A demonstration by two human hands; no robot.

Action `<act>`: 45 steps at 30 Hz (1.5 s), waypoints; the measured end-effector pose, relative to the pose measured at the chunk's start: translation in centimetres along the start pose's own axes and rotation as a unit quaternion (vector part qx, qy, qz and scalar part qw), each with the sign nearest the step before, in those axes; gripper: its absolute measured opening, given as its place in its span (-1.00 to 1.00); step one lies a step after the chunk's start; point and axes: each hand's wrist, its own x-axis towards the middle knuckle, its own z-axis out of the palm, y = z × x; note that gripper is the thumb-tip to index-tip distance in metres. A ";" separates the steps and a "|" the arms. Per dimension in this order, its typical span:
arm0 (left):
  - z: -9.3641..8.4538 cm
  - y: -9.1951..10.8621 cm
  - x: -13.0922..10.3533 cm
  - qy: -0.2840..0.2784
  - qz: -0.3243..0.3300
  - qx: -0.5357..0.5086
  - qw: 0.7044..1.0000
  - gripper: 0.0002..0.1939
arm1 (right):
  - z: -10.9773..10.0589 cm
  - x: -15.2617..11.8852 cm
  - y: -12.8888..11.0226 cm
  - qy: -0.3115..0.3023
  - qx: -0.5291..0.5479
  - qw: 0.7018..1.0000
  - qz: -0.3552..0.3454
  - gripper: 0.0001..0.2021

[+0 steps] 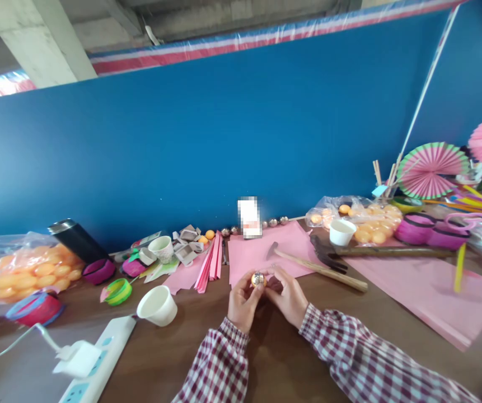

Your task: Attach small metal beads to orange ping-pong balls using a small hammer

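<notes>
A small shiny ball [258, 279], silvery with an orange-gold edge, is held just above the brown table in front of me. My left hand [241, 307] pinches it from the left, with the thumb on the near side. From the right, the curled fingertips of my right hand [290, 296] close in against the same ball. Beyond my hands lies a pink paper sheet [247, 257]. A hammer [320, 270] with a wooden handle rests on the sheet, to the right of my right hand.
White paper cups [157, 306] [342, 232] stand left and right. A power strip [105, 352] with a white plug lies at near left. Bags of orange balls [34, 268] [375, 224] sit on both sides. Several shiny balls [283, 220] line the blue partition [207, 140].
</notes>
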 end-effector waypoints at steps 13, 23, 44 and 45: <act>0.1 0.5 -0.1 -0.007 -0.065 -0.135 0.989 -0.56 | -0.3 0.0 0.0 0.014 -0.053 0.998 -0.028 -0.65; 0.0 0.3 0.0 -0.031 -0.062 -0.155 0.985 -0.61 | -0.3 0.1 -0.1 0.003 -0.032 0.999 -0.011 -0.60; -0.5 0.2 0.5 0.057 -0.078 -0.175 0.980 -0.65 | -5.0 2.7 2.7 0.032 -0.252 0.967 0.001 -0.74; -0.5 0.1 0.5 0.059 -0.077 -0.176 0.980 -0.66 | -5.2 2.7 2.8 0.014 -0.273 0.962 0.003 -0.75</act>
